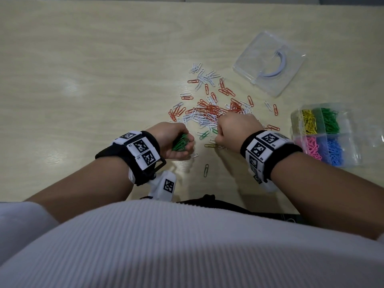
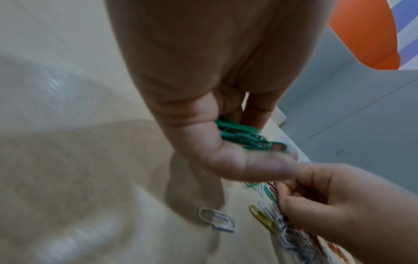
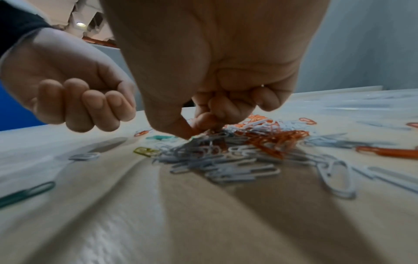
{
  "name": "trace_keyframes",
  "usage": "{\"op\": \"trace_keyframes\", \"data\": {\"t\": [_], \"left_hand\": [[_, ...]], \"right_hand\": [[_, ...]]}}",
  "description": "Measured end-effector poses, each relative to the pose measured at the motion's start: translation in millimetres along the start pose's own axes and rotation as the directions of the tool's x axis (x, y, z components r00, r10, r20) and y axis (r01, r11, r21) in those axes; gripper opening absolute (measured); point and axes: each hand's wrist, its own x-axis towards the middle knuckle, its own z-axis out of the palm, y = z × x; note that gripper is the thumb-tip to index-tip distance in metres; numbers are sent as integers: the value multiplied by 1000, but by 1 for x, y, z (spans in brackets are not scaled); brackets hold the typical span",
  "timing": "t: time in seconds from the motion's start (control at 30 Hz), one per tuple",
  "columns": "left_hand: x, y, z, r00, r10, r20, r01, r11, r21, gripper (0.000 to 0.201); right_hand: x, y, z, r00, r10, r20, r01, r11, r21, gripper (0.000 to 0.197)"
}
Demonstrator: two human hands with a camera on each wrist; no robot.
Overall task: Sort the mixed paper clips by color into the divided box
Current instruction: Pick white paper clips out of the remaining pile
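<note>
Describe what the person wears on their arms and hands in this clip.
Both hands, left and right, are bare, and the forearms are uncovered. Each wrist carries a black strap with white blocks printed with black square markers: left wristband, right wristband. A white ribbed top covers the torso.

Red and white clips [image 1: 209, 112], green clips [image 1: 181, 142], beige table [image 1: 83, 69].

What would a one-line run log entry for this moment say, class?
left hand: holds green clips | right hand: pinching at red-white pile | divided box: yellow, green, pink, blue filled | stage: gathering green
</note>
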Motion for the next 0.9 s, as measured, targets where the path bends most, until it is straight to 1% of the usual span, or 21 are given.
{"op": "trace_keyframes", "data": {"t": [0.1, 0.17, 0.2, 0.27, 0.33, 0.4, 0.5, 0.57, 0.67, 0.77, 0.9], "left_hand": [[1, 0, 1, 1000, 7, 13, -7, 1000, -4, 25], [1, 0, 2, 1000, 7, 13, -6, 1000, -8, 25], [1, 0, 3, 1000, 5, 15, -5, 1000, -9, 26], [0, 1, 3, 1000, 4, 18, -4, 1000, -12, 26], [0, 1, 2, 1000, 4, 13, -3, 1000, -16, 26], [0, 1, 0, 1000, 3, 9, -3, 1000, -14, 27], [1, 1, -1, 1000, -3, -2, 3, 1000, -19, 28], [2, 2, -1, 1000, -6, -19, 5, 1000, -25, 28], [3, 3, 2, 1000, -17, -22, 17, 1000, -19, 30], [4, 4, 5, 999, -27, -17, 27, 999, -19, 32], [5, 4, 3, 999, -36, -11, 36, 999, -21, 31]], "right_hand": [[-5, 2, 0, 999, 13, -44, -10, 998, 65, 12], [-4, -2, 1, 995, -38, -97, 48, 994, 97, 11], [-3, -6, 2, 990, -83, -111, 94, 991, 93, 14], [-1, -13, 4, 983, -162, -92, 166, 985, 40, 23], [1, -18, 8, 979, -186, -88, 183, 982, -42, 23], [4, -20, 9, 978, -179, -108, 170, 982, -85, 21], [4, -19, 5, 977, -183, -109, 175, 982, -75, 24], [3, -18, 2, 971, -183, -154, 183, 983, -18, 28], [0, -18, -4, 957, -188, -222, 214, 972, 100, 28], [1, -22, -8, 958, -187, -215, 214, 971, 107, 28], [2, -17, -12, 978, -93, -184, 130, 972, 196, 27]]}}
